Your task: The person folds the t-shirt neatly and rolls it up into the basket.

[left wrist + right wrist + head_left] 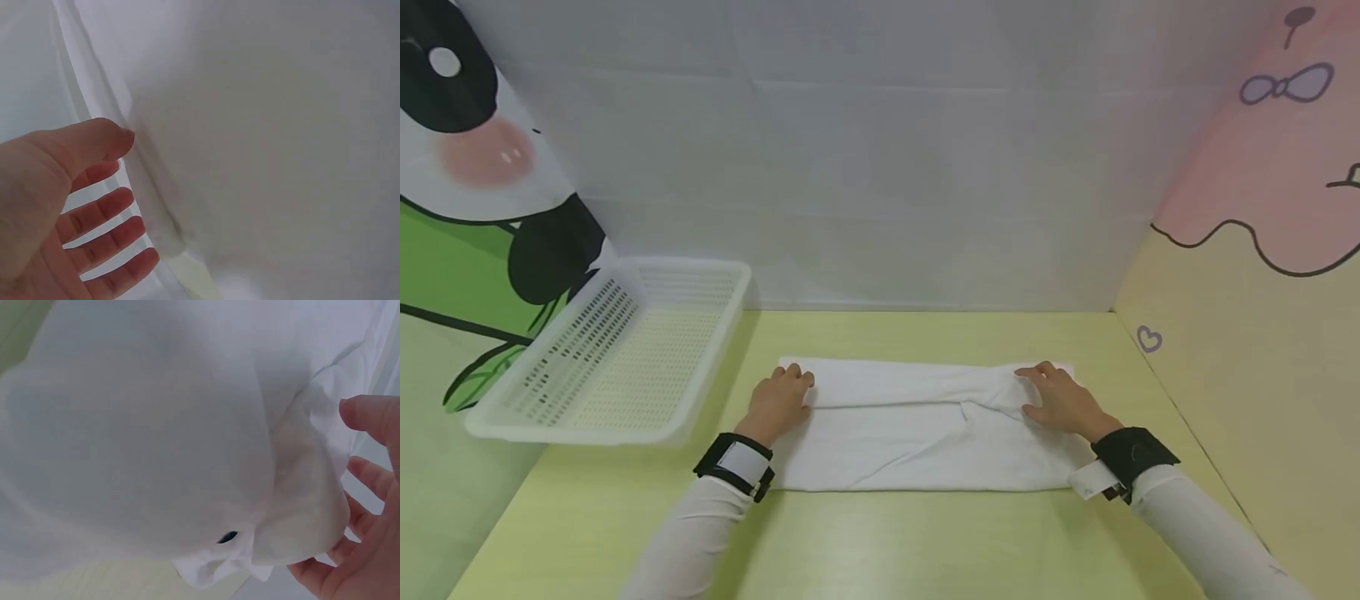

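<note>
A white folded cloth [895, 442] lies flat on the table as a long rectangle, with a strip folded over along its far side and some creases right of the middle. My left hand [777, 404] rests at its left end; in the left wrist view the thumb [103, 140] is at the fold and the fingers [119, 237] are spread and fairly straight. At the right end is my right hand [1063, 402]. In the right wrist view, its thumb [369, 415] stands apart from the fingers, whose tips are right at the edge of the bulging fold [303, 506].
A white perforated plastic basket [700, 367] stands on the left of the yellow table [880, 550]. Behind is a pale wall [880, 183]. Side panels with cartoon drawings, one with a pink figure [1262, 183], enclose the table left and right.
</note>
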A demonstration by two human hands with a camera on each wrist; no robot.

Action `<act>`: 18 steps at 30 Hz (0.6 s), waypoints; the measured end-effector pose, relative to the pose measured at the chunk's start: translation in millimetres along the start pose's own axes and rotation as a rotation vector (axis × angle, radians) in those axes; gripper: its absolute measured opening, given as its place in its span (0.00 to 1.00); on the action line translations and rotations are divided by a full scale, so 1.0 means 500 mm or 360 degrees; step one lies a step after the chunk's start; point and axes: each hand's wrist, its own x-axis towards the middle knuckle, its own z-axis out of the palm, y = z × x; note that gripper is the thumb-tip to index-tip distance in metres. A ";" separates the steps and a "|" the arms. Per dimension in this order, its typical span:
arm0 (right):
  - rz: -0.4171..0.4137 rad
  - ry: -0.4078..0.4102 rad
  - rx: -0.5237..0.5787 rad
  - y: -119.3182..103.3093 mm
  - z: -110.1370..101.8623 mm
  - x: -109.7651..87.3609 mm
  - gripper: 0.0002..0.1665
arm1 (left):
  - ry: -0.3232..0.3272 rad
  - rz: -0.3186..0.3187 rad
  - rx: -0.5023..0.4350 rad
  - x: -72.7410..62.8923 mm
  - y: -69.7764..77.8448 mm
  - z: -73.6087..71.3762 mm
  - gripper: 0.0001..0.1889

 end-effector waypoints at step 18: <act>-0.0192 0.0079 0.0118 0.018 0.039 0.012 0.11 | 0.0031 -0.0014 -0.0053 0.005 0.009 0.025 0.09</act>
